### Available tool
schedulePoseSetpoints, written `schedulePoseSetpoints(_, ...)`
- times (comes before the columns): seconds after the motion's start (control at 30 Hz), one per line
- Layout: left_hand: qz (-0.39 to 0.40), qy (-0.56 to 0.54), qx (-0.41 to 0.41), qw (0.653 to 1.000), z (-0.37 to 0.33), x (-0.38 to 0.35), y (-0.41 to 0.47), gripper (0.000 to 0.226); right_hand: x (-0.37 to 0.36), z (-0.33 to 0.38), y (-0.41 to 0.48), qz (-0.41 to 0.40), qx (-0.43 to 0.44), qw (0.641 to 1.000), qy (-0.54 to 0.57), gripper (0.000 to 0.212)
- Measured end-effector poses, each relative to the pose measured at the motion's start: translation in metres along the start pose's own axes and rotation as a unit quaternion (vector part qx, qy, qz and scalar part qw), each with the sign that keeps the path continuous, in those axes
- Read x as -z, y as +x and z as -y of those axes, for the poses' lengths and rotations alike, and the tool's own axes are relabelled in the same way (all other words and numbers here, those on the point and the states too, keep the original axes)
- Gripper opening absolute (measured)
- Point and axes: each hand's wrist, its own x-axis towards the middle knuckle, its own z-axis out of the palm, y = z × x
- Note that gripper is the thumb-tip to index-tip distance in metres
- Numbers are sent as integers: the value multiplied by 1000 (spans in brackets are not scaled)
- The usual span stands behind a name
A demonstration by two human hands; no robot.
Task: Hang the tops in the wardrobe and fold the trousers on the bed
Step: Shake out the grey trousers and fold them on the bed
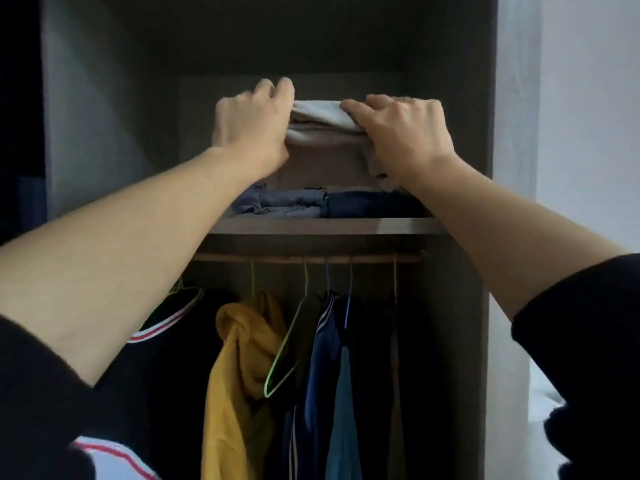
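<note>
wardrobe (460, 168): open, tops (239, 368) hanging on rail (311, 258) | shelf (322, 226): jeans (294, 204) folded flat | beige trousers (322, 157): folded bundle over jeans, likely being stacked; contact unclear | left hand (251, 129): arm stretched up, fingers curled gripping bundle's left edge | right hand (401, 133): likewise, gripping right edge

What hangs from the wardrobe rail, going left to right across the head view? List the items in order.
Black top with red-and-white trim → yellow top → empty green hanger → navy striped top.
</note>
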Motion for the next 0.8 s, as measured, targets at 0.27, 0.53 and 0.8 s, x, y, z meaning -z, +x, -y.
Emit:
schedulePoseSetpoints(0.27,-22,21,-7,1000,-15,-104,46,50,-103,-16,46,23,19,999,-33,90)
schedulePoseSetpoints(0.53,-135,-69,-10,988,-33,-190,121,48,-160,-38,90,-39,-17,996,-80,74)
schedulePoseSetpoints(0.8,243,-124,-199,941,-75,-292,150,60,-263,-60,82,296,-63,953,-26,58)
